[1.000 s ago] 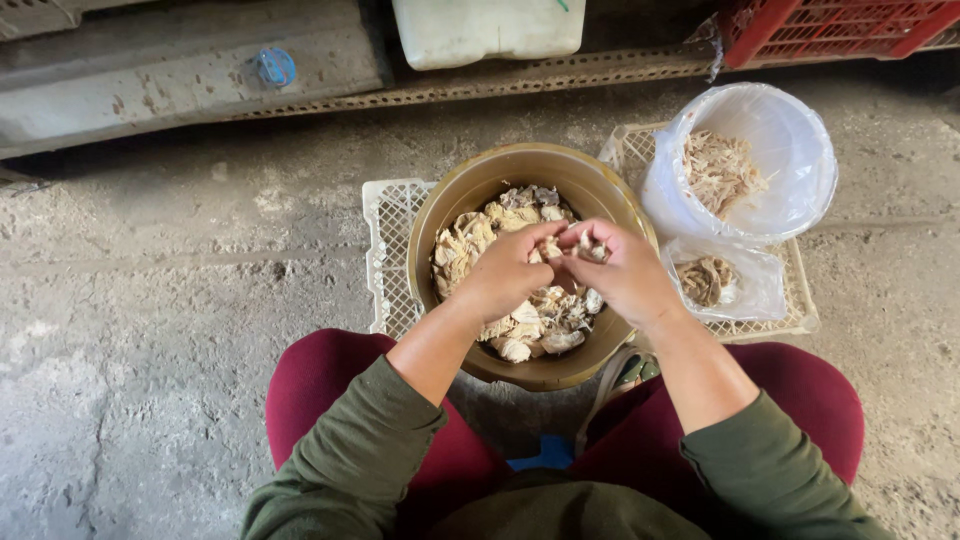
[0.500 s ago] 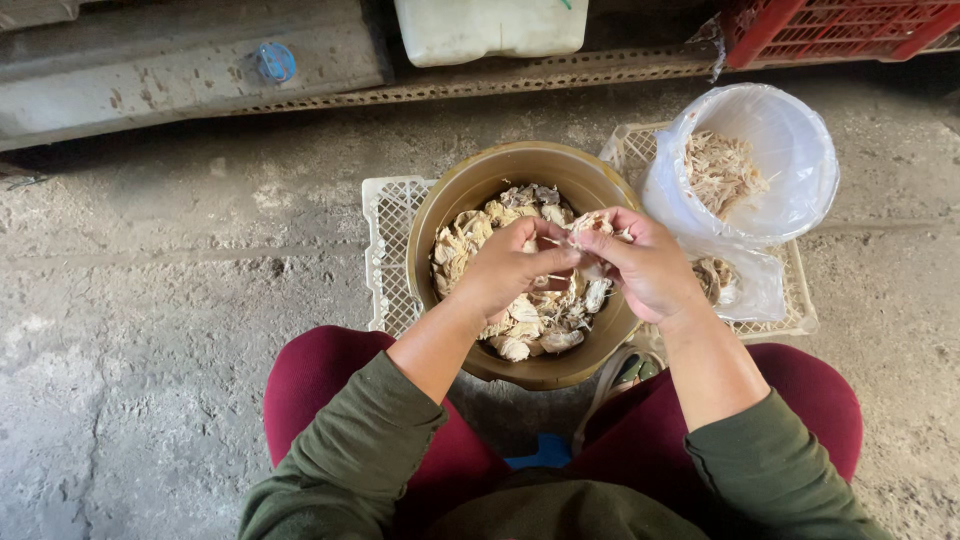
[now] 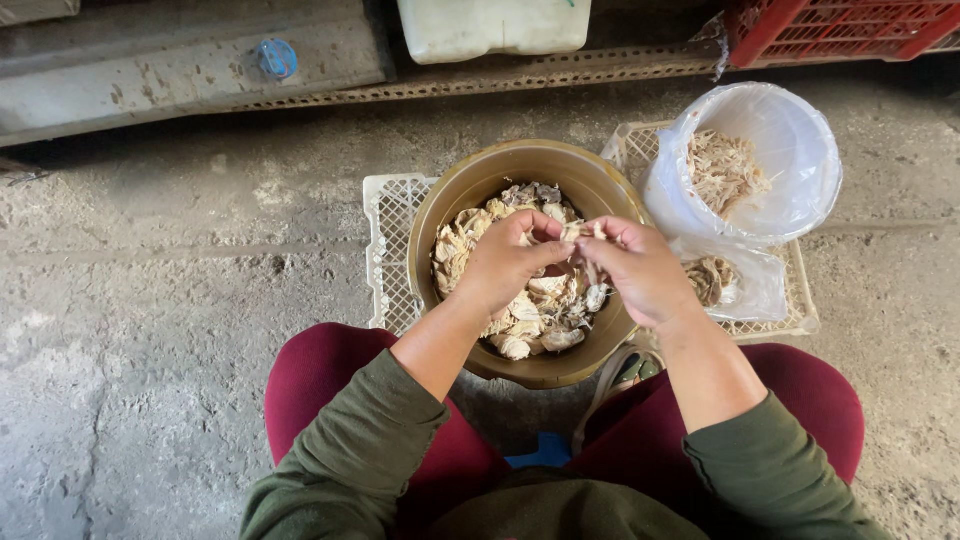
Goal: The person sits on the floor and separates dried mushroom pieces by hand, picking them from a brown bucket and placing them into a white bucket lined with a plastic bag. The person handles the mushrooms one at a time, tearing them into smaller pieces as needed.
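- A small pale garlic piece, papery and off-white, is pinched between both hands above the far half of a bowl; its long axis runs roughly from 9 to 3 o'clock, its thin end toward 3.
- The left hand closes thumb and forefinger on the piece's 9 o'clock end, the other fingers curled in.
- The right hand grips the 3 o'clock end between thumb and fingertips, likewise nearly closed.
- Directly beneath sits a round brass-coloured bowl, heaped with garlic cloves and skins in cream and grey-brown tones.
- The bowl rests on a white plastic lattice crate laid flat on the concrete floor.
- At 2 o'clock from the bowl, a clear plastic bag lining a round tub holds pale dry peelings; a second small bag of scraps lies at 3 o'clock, just beside the right hand.
- At 12 o'clock, against a metal rail, stand a white plastic canister and, toward 1 o'clock, a red crate.
- Olive sleeves and maroon trousers frame the scene at 6 o'clock.
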